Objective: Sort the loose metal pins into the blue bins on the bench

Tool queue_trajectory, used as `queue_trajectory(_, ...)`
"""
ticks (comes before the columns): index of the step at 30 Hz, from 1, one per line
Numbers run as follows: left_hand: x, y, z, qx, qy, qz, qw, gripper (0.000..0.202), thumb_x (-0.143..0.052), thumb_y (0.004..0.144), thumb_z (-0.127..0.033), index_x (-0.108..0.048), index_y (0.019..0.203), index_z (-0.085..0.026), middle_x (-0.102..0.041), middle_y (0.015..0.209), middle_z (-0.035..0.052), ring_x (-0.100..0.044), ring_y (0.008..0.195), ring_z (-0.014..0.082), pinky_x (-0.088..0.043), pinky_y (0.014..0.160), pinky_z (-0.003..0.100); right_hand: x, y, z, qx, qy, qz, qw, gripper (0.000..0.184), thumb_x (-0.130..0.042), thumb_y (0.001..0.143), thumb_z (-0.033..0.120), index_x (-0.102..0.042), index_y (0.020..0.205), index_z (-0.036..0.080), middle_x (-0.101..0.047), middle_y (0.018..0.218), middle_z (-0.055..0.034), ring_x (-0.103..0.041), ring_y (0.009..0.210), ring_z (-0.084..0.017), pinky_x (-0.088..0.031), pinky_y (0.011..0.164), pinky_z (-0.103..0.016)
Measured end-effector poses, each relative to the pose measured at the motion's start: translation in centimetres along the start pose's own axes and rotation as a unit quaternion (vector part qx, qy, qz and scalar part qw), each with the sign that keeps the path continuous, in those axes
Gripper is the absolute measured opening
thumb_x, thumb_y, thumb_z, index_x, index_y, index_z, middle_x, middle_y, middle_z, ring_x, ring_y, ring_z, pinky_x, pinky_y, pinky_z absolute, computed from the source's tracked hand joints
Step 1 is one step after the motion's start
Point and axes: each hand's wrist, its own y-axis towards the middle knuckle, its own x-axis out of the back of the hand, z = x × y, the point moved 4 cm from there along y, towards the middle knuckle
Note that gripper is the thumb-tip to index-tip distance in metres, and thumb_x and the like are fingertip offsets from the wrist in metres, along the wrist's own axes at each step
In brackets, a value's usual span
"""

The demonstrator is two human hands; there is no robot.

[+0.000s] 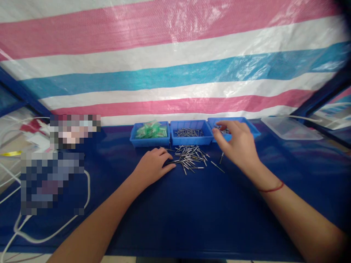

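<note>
My left hand [153, 165] rests on the blue table [192, 204], fingers curled, its fingertips touching the left edge of a heap of thin metal pins [189, 157]. My right hand [236, 143] hovers at the front rim of the right blue tray [253, 128], fingers bent downward over small metal parts [223, 129] in it; whether it grips any I cannot tell. A red string circles my right wrist. The middle blue tray [191, 138] holds more pins. The left blue tray [149, 140] holds green and clear plastic pieces [150, 130].
A clear plastic lid or box [290, 128] lies at the back right. White cables [55, 233] loop over the table's left side beside blurred-out items. A striped pink, white and blue tarp [175, 58] hangs close behind the trays.
</note>
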Motion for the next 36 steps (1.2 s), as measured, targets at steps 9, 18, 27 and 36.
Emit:
queue_trajectory(9, -0.3, 0.2, -0.3, -0.009, 0.057, -0.014, 0.998, 0.021, -0.043, 0.096, -0.03, -0.06, 0.094, -0.017, -0.062, 0.097, 0.0055, -0.056, 0.087, 0.0192, -0.04, 0.075, 0.032, -1.2, -2.1, 5.2, 0.129, 0.098, 0.155, 0.975, 0.017, -0.052, 0.09, 0.028, -0.065, 0.087, 0.018, -0.069, 0.088, -0.0069, -0.059, 0.085, -0.022, -0.042, 0.08, -0.037)
queue_trajectory(18, 1.1, -0.1, -1.7, -0.113, -0.041, -0.105, 0.987, 0.02, -0.039, 0.097, -0.023, -0.057, 0.096, -0.015, -0.065, 0.096, 0.0051, -0.059, 0.091, 0.0167, -0.043, 0.083, 0.03, -1.7, -4.2, 8.2, 0.226, 0.1, 0.231, 0.941, 0.022, -0.047, 0.094, 0.028, -0.066, 0.101, 0.018, -0.067, 0.1, -0.0069, -0.053, 0.095, -0.023, -0.039, 0.079, -0.038)
queue_trajectory(27, 1.0, -0.3, -1.5, -0.024, -0.334, -0.196, 0.922, 0.02, -0.062, 0.085, -0.028, -0.059, 0.102, -0.017, -0.067, 0.088, 0.0027, -0.063, 0.079, 0.0129, -0.05, 0.077, 0.025, -2.1, -4.7, 8.5, 0.185, 0.141, 0.229, 0.945, 0.017, -0.051, 0.092, 0.025, -0.065, 0.093, 0.018, -0.066, 0.1, -0.0061, -0.053, 0.093, -0.022, -0.04, 0.08, -0.038)
queue_trajectory(36, 0.5, -0.2, -1.4, 0.045, -0.497, -0.187, 0.846, 0.017, -0.068, 0.078, -0.028, -0.065, 0.09, -0.017, -0.068, 0.086, 0.0031, -0.064, 0.079, 0.014, -0.052, 0.075, 0.025, -1.1, -4.1, 9.7, 0.119, 0.291, 0.232, 0.921, 0.016, -0.049, 0.092, 0.019, -0.062, 0.082, 0.019, -0.067, 0.086, -0.0042, -0.056, 0.083, -0.017, -0.043, 0.077, -0.034)
